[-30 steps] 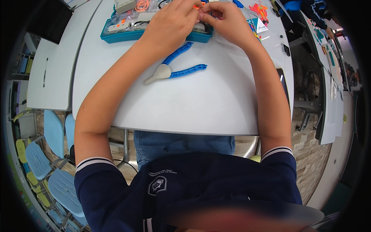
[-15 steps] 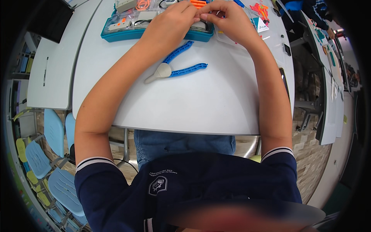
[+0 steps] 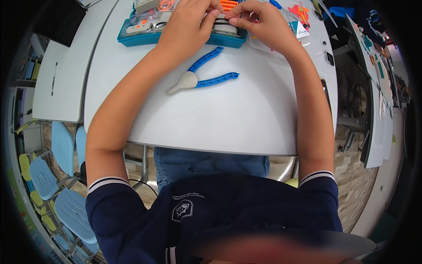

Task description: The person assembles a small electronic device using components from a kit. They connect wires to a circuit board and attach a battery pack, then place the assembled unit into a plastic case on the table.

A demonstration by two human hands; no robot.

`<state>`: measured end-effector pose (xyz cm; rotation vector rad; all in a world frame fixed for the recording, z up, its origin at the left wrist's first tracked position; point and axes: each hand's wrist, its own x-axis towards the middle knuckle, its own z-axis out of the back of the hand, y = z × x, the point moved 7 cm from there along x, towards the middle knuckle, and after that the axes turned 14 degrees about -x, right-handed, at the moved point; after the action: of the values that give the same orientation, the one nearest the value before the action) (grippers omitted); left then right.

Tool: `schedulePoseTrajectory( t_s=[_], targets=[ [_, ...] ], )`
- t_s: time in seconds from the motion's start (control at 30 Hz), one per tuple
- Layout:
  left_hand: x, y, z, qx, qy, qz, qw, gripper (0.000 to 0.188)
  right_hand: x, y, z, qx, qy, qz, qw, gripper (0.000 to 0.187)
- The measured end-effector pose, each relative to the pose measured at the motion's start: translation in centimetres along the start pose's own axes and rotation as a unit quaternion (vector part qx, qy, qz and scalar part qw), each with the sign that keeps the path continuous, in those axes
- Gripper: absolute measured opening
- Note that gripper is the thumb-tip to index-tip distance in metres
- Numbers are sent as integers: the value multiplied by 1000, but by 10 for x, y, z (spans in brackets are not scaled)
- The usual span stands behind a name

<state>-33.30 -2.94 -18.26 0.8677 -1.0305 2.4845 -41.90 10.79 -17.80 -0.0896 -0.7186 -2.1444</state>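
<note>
My left hand [image 3: 190, 25] is over the teal storage box [image 3: 143, 40] at the far side of the table, fingers curled and thumb close to the index finger. What it holds, if anything, is hidden. To its right, my right hand [image 3: 263, 27] pinches at a looped black cable [image 3: 226, 21] above the box's right part. Its other fingers are bent. Nearer to me lies a pair of plastic pliers [image 3: 189, 81] with a grey head and spread blue handles, touched by neither hand.
Inside the box sit white modules [image 3: 140, 29], an orange coiled cord [image 3: 165, 4] and orange parts [image 3: 228, 5]. Orange-red pieces [image 3: 300, 14] and a white-and-teal card [image 3: 301, 30] lie to the right. A phone [image 3: 325, 90] rests near the right edge. Blue chairs [image 3: 63, 145] stand at left.
My fingertips, which met above the box, are now apart. The black cable shows between my hands. The pliers have stayed in place on the table.
</note>
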Motion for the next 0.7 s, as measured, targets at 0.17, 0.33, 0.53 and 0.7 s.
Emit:
schedulePoseTrajectory(
  t_s=[0.17, 0.33, 0.53, 0.7],
  targets=[
    [1, 2, -1, -7, 21, 15, 1000, 23, -1, 10, 7, -43, -11, 39, 998, 10],
    [2, 0, -2, 27, 56, 0, 998, 21, -4, 15, 11, -26, 27, -10, 999, 10],
    [2, -2, -2, 27, 39, -42, 998, 20, -3, 16, 12, -32, 57, -56, 996, 11],
    [-5, -4, -6, 38, 23, -43, 998, 18, -10, 18, 9, 3, 49, -35, 998, 11]
  ],
)
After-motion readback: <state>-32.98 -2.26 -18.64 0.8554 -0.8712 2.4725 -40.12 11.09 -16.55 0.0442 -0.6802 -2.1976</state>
